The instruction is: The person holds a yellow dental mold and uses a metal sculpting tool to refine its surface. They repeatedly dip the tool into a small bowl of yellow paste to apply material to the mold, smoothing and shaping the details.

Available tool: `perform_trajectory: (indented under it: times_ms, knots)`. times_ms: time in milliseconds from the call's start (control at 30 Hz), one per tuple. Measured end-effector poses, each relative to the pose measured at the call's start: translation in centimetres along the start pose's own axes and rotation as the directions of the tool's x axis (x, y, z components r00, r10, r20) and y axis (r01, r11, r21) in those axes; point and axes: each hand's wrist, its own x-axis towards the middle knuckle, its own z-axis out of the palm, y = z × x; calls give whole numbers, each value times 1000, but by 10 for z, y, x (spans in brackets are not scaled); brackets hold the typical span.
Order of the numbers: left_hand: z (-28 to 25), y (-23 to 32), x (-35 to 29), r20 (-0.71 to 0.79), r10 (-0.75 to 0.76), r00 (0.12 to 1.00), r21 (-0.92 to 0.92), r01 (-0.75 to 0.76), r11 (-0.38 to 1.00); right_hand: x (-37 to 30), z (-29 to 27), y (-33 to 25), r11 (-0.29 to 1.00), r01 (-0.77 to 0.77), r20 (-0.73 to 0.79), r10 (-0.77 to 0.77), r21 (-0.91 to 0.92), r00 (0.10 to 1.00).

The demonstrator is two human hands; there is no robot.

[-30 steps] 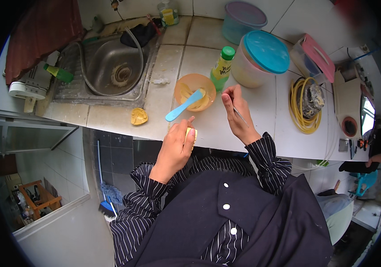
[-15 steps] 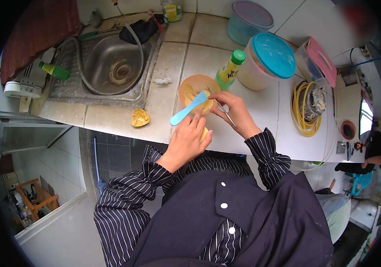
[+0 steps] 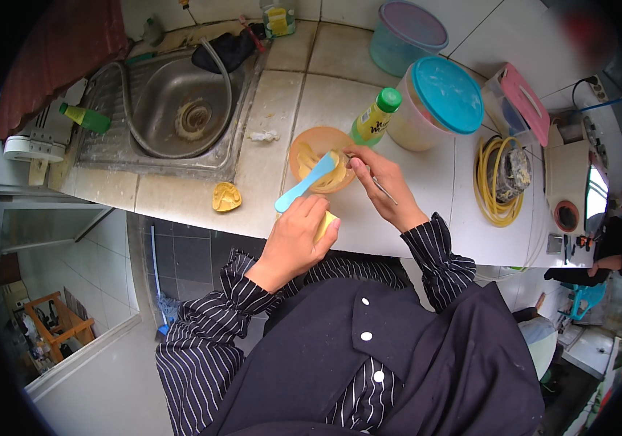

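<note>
Near the counter's front edge stands an orange bowl (image 3: 318, 134) with a pale yellow paste inside. A light blue spatula (image 3: 302, 189) lies slanted across it, its wide end near my left hand (image 3: 298, 236). That hand is closed around a yellow lump (image 3: 326, 227), mostly hidden by the fingers; its exact kind is unclear. At the bowl's right rim my right hand (image 3: 385, 185) pinches a thin metal utensil (image 3: 383, 190), possibly a spoon; its head is down in the paste. A green-capped bottle (image 3: 375, 120) stands just behind the bowl.
A steel sink (image 3: 180, 109) with a grey hose is at the left. On the counter are a yellow lump (image 3: 226, 197), a turquoise-lidded tub (image 3: 438, 102), another tub (image 3: 407, 40), a pink-lidded box (image 3: 521, 98) and a coiled yellow hose (image 3: 489, 185).
My left hand has drawn back slightly from the bowl, and its fingers have curled in. My right hand has turned the metal utensil a little; the spatula has shifted slightly leftward.
</note>
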Motion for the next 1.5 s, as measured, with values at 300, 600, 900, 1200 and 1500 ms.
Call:
perform_trajectory:
  times_ms: [300,600,900,1200,1500]
  knots:
    - [-25,6,2,-36,-531,847,-932,164,324,18,-1,7,967,-210,72,222,-145,972]
    - [-29,10,1,-25,-547,837,-989,59,136,21,13,15,936,-107,69,138,-334,988]
    - [-28,10,0,-15,-540,842,-991,59,120,18,9,11,934,-42,79,75,-355,994]
    - [-29,5,0,-65,-570,819,-993,4,119,16,3,14,968,-137,45,150,-209,988]
    - [-17,15,8,-107,-620,777,-990,-140,-5,-10,-38,-11,733,-291,3,366,615,930]
